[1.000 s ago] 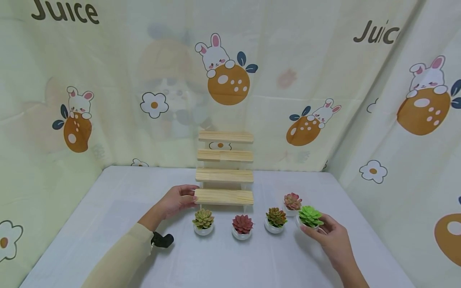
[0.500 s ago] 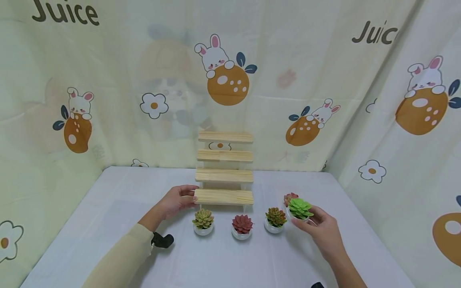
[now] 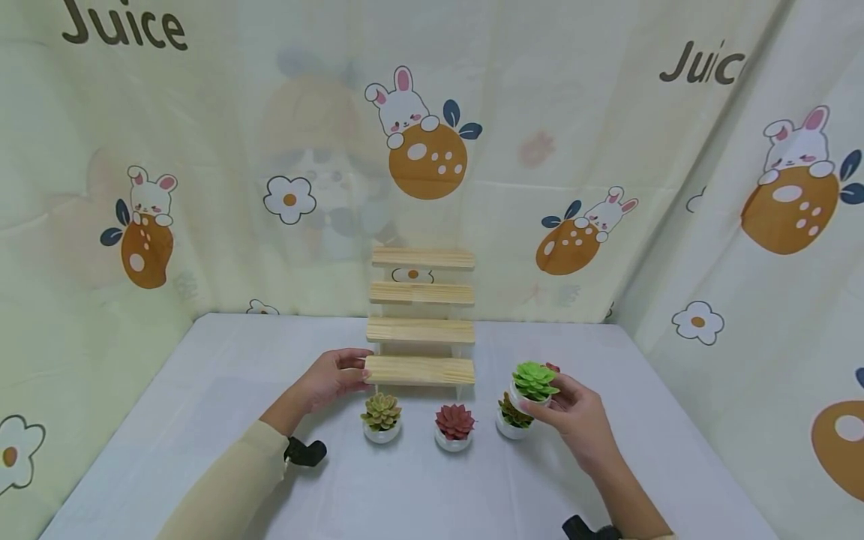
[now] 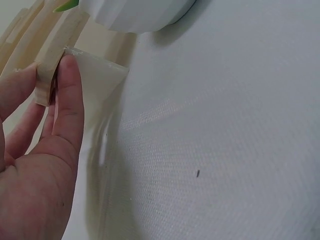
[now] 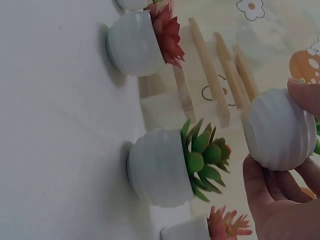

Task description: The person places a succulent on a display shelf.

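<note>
My right hand (image 3: 574,414) holds a bright green potted succulent (image 3: 534,381) by its white ribbed pot, raised above the table. In the right wrist view the pot (image 5: 280,129) sits between thumb and fingers. Just below it stands a green-brown succulent (image 3: 514,421), partly covered in the head view. My left hand (image 3: 332,381) pinches the left end of the lowest board of a four-step wooden shelf (image 3: 420,370). The left wrist view shows thumb and fingers about the board's end (image 4: 52,65). A yellowish-green succulent (image 3: 382,417) and a dark red one (image 3: 454,427) stand before the shelf.
A pink succulent (image 5: 227,223) stands behind the green-brown one, mostly hidden by the right hand in the head view. A printed curtain (image 3: 513,195) hangs behind the white-covered table (image 3: 378,495). Black straps with cameras (image 3: 305,452) are on both wrists.
My right hand has carried the bright green succulent left and slightly up, from beside the pink one to over the green-brown one. The left hand keeps its place on the shelf.
</note>
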`<state>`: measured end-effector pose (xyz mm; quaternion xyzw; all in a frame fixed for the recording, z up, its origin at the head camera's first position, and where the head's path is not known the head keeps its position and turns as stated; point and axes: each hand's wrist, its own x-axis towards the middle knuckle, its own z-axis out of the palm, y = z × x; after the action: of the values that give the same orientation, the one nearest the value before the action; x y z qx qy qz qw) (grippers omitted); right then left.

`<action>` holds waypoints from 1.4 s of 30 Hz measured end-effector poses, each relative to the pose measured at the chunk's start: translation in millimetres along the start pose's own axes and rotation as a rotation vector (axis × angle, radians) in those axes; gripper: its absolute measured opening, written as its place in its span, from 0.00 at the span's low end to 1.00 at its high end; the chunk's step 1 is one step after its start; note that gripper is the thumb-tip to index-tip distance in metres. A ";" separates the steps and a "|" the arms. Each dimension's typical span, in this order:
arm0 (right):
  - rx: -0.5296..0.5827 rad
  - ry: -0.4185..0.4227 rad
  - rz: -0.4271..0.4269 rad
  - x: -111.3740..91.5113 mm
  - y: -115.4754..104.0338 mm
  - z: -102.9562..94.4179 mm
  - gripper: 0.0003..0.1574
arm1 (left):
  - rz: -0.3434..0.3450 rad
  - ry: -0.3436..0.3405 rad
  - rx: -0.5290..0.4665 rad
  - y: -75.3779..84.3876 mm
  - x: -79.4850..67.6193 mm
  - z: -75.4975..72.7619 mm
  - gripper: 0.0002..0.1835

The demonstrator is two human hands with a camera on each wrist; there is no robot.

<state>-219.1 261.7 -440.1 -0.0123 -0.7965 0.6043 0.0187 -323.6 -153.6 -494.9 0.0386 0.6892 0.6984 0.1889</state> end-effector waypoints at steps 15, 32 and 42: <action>-0.031 -0.048 -0.021 18.6 -20.2 27.4 0.45 | 0.020 -0.011 -0.014 -3.8 0.7 -1.8 0.29; -0.021 -0.092 -0.064 42.6 -34.7 46.5 0.48 | 0.016 -0.009 -0.010 -3.6 0.8 -0.6 0.29; 0.066 -0.134 -0.101 60.1 -46.2 61.3 0.43 | 0.013 -0.004 -0.006 -1.9 -1.1 -0.1 0.29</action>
<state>-281.7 192.9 -411.2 0.0690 -0.7752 0.6279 -0.0034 -322.2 -154.1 -496.6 0.0440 0.6866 0.7014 0.1860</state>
